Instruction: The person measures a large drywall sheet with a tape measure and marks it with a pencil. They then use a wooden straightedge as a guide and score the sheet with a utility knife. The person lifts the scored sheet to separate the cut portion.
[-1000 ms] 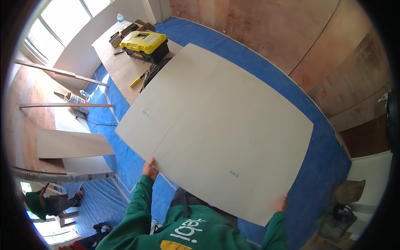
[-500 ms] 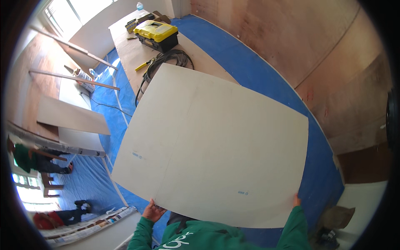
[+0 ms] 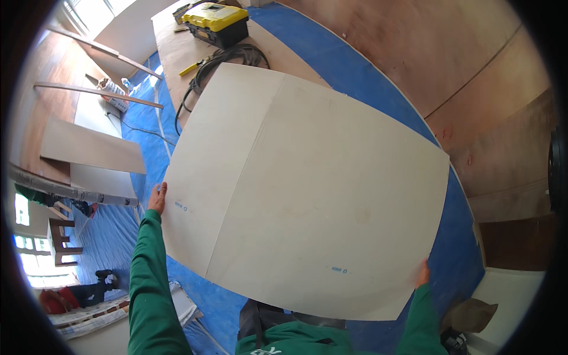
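A large off-white board (image 3: pixel 331 177) lies in front of me, its far end over a brown sheet (image 3: pixel 171 53). A straight line or crease runs across it from the far edge to the near edge, left of the middle, and the strip to its left looks tilted slightly. My left hand (image 3: pixel 157 199) grips the left edge, fingers partly hidden. My right hand (image 3: pixel 423 274) grips the right edge near the near corner, its fingers partly behind the board. Small blue printed marks show on the board's face.
Past the board are a coiled black cable (image 3: pixel 236 59), a yellow-handled tool (image 3: pixel 192 67) and a black-and-yellow toolbox (image 3: pixel 218 25). Blue sheeting (image 3: pixel 355 77) covers the floor. Wooden props (image 3: pixel 97 90) and a leaning panel (image 3: pixel 94 145) stand left. A person in red (image 3: pixel 65 299) is at lower left.
My left hand has moved from the board's near edge up to its left edge. The crease in the board shows more clearly. My right hand stays at the right edge.
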`<act>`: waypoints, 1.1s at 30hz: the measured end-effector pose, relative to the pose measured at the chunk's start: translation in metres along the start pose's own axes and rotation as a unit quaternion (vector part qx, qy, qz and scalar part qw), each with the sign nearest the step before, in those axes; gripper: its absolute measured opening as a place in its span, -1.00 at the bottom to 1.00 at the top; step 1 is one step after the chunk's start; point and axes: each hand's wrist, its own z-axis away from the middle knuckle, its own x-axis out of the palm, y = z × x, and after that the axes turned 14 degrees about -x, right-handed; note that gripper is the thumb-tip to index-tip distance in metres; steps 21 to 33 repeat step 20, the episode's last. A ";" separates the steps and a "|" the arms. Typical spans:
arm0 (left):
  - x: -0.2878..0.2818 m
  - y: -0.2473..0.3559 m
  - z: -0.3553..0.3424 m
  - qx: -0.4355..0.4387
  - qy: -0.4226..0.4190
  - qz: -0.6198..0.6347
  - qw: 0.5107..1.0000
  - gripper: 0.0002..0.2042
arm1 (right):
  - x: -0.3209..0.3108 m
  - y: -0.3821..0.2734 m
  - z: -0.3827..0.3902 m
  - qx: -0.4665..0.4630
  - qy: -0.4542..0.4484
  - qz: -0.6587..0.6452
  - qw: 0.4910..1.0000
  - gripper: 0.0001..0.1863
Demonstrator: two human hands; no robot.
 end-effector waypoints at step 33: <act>0.029 -0.219 0.245 -0.391 0.161 0.136 0.896 -0.13 | 0.124 -0.331 -0.105 -0.216 -0.190 0.004 0.958 -0.22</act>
